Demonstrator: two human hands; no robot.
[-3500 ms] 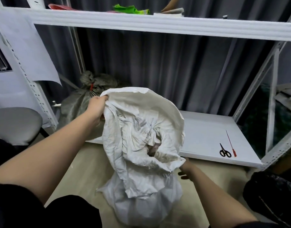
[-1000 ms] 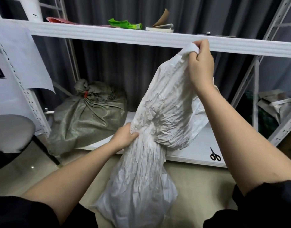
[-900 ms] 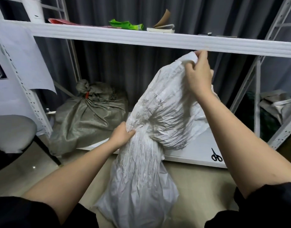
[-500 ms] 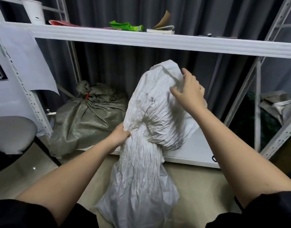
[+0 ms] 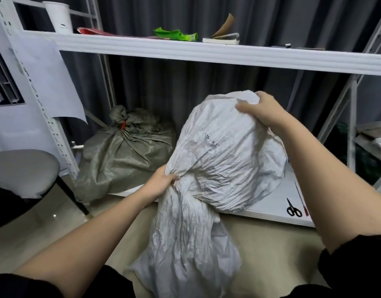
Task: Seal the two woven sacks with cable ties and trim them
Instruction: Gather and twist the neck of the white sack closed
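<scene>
The fingers [image 5: 171, 176] of the left hand [image 5: 161, 181] are curling tightly round the gathered neck of the white woven sack [image 5: 206, 168], pinching the bunched fabric so the mouth cannot reopen. The right hand [image 5: 265, 112] is gripping the loose top flap above that neck, thumb pressing across the fabric and fingers wrapping over the far edge, apparently to press the excess downward and keep the neck narrow enough for a tie. The white woven sack is standing on the floor directly in front of the lower shelf board [image 5: 271, 203], its ballooning top leaning over the board's front edge. The grey woven sack [image 5: 125, 155] is lying at the left end of the same board, its neck already bound with a red tie [image 5: 123, 125]. The scissors [image 5: 294, 209] and a red cable tie [image 5: 301, 197] are lying at the right end of the board, near the right forearm, judged ready for the binding and trimming steps not yet done.
</scene>
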